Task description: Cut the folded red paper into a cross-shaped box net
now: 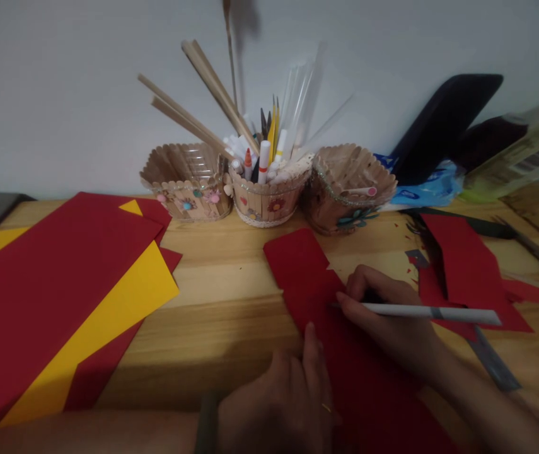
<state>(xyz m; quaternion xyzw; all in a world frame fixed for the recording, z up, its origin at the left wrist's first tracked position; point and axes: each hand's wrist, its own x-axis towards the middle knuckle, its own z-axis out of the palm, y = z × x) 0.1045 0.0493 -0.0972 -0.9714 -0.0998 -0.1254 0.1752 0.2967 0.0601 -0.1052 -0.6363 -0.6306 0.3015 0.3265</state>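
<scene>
A long red paper strip (354, 366) lies slantwise on the wooden table (222, 271), with notches in its edges near the far end. My right hand (392, 331) is closed around a white pen (415, 311), whose tip meets or nearly meets the red paper. Flat on the strip's left edge rests my left hand (281, 397), index finger stretched forward and the other fingers partly bent. Nothing shows in it. Red paper scraps (470, 261) lie to the right of my right hand.
Red sheets (61, 271) and yellow sheets (122, 315) overlap on the left. Along the wall stand a left basket (193, 195), a middle basket (269, 205) of markers and sticks, and a right basket (345, 208). A blue packet (432, 186) lies behind the scraps.
</scene>
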